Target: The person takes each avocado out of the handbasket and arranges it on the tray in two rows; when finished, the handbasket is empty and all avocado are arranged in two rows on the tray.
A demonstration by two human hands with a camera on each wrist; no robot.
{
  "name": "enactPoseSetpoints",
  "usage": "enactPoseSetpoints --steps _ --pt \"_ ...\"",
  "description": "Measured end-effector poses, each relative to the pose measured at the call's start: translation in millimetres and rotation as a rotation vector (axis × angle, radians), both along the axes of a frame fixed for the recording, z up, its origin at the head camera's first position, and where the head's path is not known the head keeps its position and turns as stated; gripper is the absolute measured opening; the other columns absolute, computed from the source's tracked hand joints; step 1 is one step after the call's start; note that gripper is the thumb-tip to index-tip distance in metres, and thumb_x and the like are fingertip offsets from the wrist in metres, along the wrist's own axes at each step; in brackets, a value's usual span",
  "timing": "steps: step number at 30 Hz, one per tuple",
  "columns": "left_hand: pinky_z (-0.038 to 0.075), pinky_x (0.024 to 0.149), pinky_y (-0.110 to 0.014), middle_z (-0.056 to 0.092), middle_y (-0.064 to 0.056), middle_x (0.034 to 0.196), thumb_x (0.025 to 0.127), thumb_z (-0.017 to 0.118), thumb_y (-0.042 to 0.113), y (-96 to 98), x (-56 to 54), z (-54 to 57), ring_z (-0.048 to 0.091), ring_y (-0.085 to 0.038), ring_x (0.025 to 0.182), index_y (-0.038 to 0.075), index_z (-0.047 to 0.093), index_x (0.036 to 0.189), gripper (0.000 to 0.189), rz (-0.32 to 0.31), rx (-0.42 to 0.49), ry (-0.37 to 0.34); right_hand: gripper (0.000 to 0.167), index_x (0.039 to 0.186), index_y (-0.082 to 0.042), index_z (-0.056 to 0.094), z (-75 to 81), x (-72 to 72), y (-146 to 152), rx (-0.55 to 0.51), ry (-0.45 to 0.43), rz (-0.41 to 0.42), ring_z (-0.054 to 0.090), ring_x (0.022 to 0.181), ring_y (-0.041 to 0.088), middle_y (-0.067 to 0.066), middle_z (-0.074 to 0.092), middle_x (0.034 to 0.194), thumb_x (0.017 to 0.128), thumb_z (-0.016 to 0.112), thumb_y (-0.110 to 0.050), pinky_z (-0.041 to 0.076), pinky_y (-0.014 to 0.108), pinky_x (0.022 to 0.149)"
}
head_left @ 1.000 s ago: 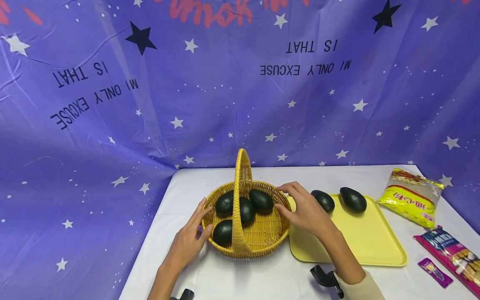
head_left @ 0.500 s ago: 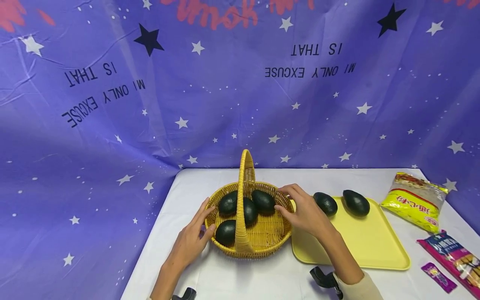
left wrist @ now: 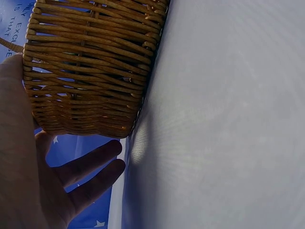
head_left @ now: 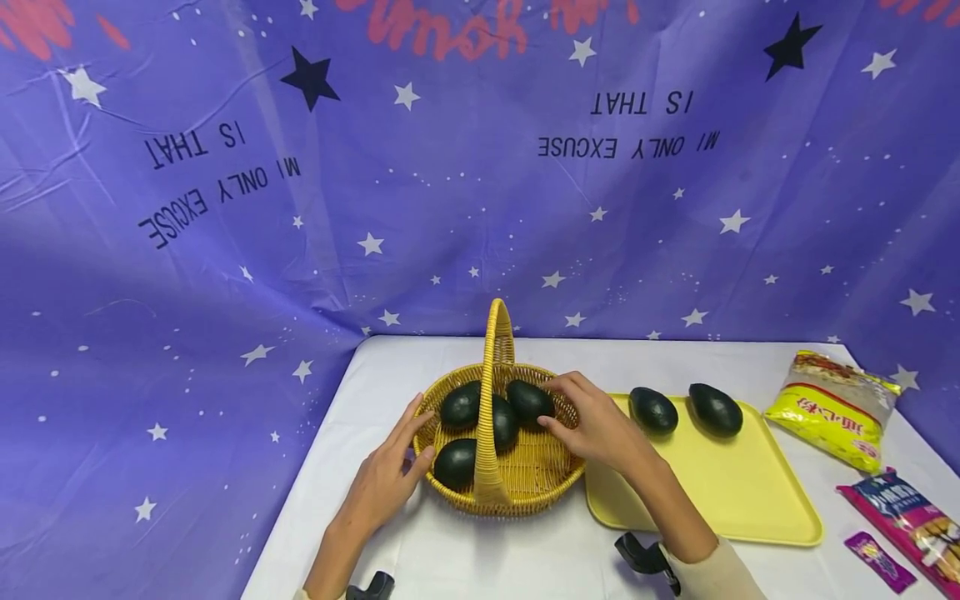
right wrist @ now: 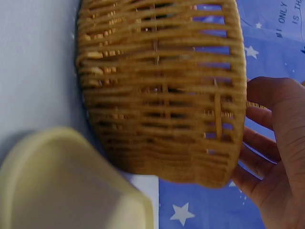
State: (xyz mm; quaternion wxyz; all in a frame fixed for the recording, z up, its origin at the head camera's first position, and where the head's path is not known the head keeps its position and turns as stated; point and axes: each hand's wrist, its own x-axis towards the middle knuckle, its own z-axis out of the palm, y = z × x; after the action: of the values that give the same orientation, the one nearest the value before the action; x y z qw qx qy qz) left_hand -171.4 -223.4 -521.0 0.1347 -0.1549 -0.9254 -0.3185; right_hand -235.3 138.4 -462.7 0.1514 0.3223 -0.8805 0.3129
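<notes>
A yellow-brown wicker basket (head_left: 525, 502) with a tall arched handle (head_left: 487, 417) stands on the white table. Several dark green avocados lie inside, among them one at the front left (head_left: 454, 463) and one at the back right (head_left: 529, 403). At the left rim rests my left hand (head_left: 378, 487), its fingers spread along the side; the left wrist view shows two fingers (left wrist: 97, 183) held out straight below the basket. Over the right rim reaches my right hand (head_left: 600, 427), thumb and fingers apart, fingertips beside the back-right avocado. Neither hand grips an avocado.
Right of the basket lies a yellow tray (head_left: 735, 500) bearing two avocados (head_left: 652, 411). Farther right are a yellow-and-clear food bag (head_left: 832, 410), a pink-and-blue snack pack (head_left: 911, 521) and a small purple packet (head_left: 879, 562). A purple starry cloth (head_left: 480, 183) hangs behind.
My right hand has moved slightly left, from the basket's right rim in over it toward the back-right avocado. The left hand stays at the left rim. The whole view has shifted slightly.
</notes>
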Motion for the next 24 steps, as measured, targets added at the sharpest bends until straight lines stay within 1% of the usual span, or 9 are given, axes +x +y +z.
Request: enactPoseSetpoints --steps 4,7,10,14,18,21,24 --pt "0.043 0.063 -0.027 0.027 0.010 0.178 0.108 0.064 0.035 -0.1 -0.4 -1.4 0.048 -0.001 0.067 0.026 0.050 0.162 0.056 0.000 -0.016 0.019 0.046 0.137 -0.009 0.068 2.6 1.6 -10.8 0.031 -0.059 0.024 0.070 0.108 0.030 0.008 0.067 0.129 0.097 0.083 -0.027 0.059 0.046 0.090" --pt "0.045 0.068 -0.030 0.028 0.007 0.178 0.108 0.063 0.036 0.2 -0.5 -2.0 0.051 -0.003 0.071 0.026 0.051 0.161 0.056 0.000 -0.025 0.033 0.047 0.138 -0.010 0.067 4.5 2.6 -19.1 0.044 -0.090 0.042 0.070 0.108 0.029 0.007 0.066 0.131 0.098 0.082 -0.029 0.059 0.045 0.089" --pt "0.046 0.069 -0.030 0.027 0.008 0.178 0.108 0.063 0.038 0.7 -0.5 -1.9 0.052 -0.003 0.073 0.025 0.051 0.161 0.055 -0.001 -0.021 0.030 0.048 0.139 -0.009 0.067 5.5 2.9 -26.0 0.059 -0.102 0.051 0.069 0.114 0.029 0.005 0.066 0.133 0.098 0.082 -0.030 0.059 0.046 0.094" --pt "0.043 0.066 -0.028 0.026 0.010 0.178 0.108 0.063 0.035 1.7 -1.3 -2.8 0.051 0.000 0.073 0.025 0.051 0.161 0.055 -0.006 -0.009 0.019 0.048 0.138 -0.010 0.067 5.4 1.9 -30.4 0.091 -0.101 0.048 0.068 0.118 0.029 0.005 0.066 0.135 0.098 0.082 -0.031 0.058 0.047 0.097" --pt "0.042 0.064 -0.027 0.026 0.011 0.178 0.108 0.063 0.035 1.9 -1.3 -1.7 0.049 0.001 0.071 0.027 0.051 0.161 0.055 -0.002 -0.005 0.012 0.048 0.137 -0.010 0.068 4.3 -0.7 -30.3 0.097 -0.084 0.029 0.066 0.124 0.029 0.006 0.066 0.136 0.097 0.083 -0.030 0.057 0.049 0.100" --pt "0.043 0.065 -0.027 0.026 0.012 0.178 0.109 0.063 0.038 1.2 -0.7 -0.8 0.050 0.000 0.072 0.028 0.050 0.161 0.055 0.003 -0.007 0.012 0.047 0.137 -0.010 0.068 1.6 -4.7 -29.1 0.101 -0.067 0.023 0.065 0.128 0.029 0.007 0.066 0.136 0.097 0.083 -0.030 0.056 0.050 0.103" --pt "0.044 0.066 -0.028 0.026 0.013 0.178 0.108 0.062 0.038 0.4 0.0 -1.1 0.051 0.000 0.073 0.028 0.051 0.161 0.055 0.006 -0.006 0.013 0.046 0.136 -0.010 0.068 -2.1 -9.0 -28.3 0.112 -0.045 0.023 0.064 0.129 0.030 0.008 0.065 0.137 0.096 0.084 -0.029 0.055 0.051 0.103"
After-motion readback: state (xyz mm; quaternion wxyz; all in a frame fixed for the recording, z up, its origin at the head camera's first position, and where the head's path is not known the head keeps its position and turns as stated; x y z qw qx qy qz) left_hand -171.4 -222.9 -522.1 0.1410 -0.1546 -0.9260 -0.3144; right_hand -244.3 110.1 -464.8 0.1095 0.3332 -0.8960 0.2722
